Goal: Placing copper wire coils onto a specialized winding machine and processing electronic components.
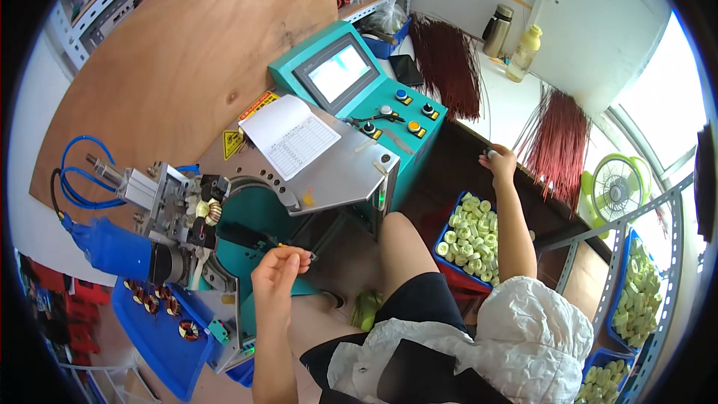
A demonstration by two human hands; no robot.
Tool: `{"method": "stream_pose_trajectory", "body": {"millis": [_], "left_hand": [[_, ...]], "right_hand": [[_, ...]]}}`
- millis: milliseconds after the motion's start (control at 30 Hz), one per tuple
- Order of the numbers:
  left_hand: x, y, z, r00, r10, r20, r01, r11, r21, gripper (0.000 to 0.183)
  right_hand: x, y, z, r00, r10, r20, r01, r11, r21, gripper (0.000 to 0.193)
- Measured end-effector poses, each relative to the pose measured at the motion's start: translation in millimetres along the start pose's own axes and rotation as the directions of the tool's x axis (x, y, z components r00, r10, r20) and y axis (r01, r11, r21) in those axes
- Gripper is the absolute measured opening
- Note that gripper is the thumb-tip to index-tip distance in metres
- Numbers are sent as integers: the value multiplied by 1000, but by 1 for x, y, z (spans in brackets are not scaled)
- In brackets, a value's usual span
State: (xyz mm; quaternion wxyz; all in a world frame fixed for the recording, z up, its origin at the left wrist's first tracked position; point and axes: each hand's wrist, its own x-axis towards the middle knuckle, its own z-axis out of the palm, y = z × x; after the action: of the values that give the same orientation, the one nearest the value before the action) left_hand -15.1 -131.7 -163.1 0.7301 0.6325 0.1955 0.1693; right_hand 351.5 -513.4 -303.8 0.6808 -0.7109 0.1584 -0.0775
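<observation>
My left hand [278,273] is closed in a pinch beside the round opening of the winding machine [247,209]. A small dark bit shows past its fingertips, too small to name. A ring coil wound with wire [213,212] sits in the machine's clamp [202,209], left of that hand. My right hand [499,161] reaches out to the right, fingers curled at the edge of the white table [502,105]. Something small lies at its fingertips; I cannot make it out. Two bundles of dark red wires, one farther [446,67] and one nearer [559,138], lie on either side of this hand.
A blue bin of pale ring cores [458,213] stands beneath my right forearm. The teal control box [396,116] and an open notebook [288,135] are ahead. Wound coils lie in a blue tray [161,340] at lower left. A green fan [617,187] stands right.
</observation>
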Motion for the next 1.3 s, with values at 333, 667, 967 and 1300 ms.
{"method": "stream_pose_trajectory", "body": {"millis": [333,667,967,1300], "left_hand": [[0,11,14,935,303,185,-354,749,560,31],[-12,79,-38,803,581,-135,-327,618,715,8],[21,137,-68,868,483,-114,-321,722,612,7],[29,126,-65,859,502,-104,-372,751,546,6]], "right_hand": [[-291,-49,110,567,-126,814,-282,899,336,13],[-357,-177,189,-9,-474,880,496,762,416,26],[-381,-272,259,16,-776,630,411,580,703,22],[-379,-268,264,-12,-795,607,462,534,708,28]]}}
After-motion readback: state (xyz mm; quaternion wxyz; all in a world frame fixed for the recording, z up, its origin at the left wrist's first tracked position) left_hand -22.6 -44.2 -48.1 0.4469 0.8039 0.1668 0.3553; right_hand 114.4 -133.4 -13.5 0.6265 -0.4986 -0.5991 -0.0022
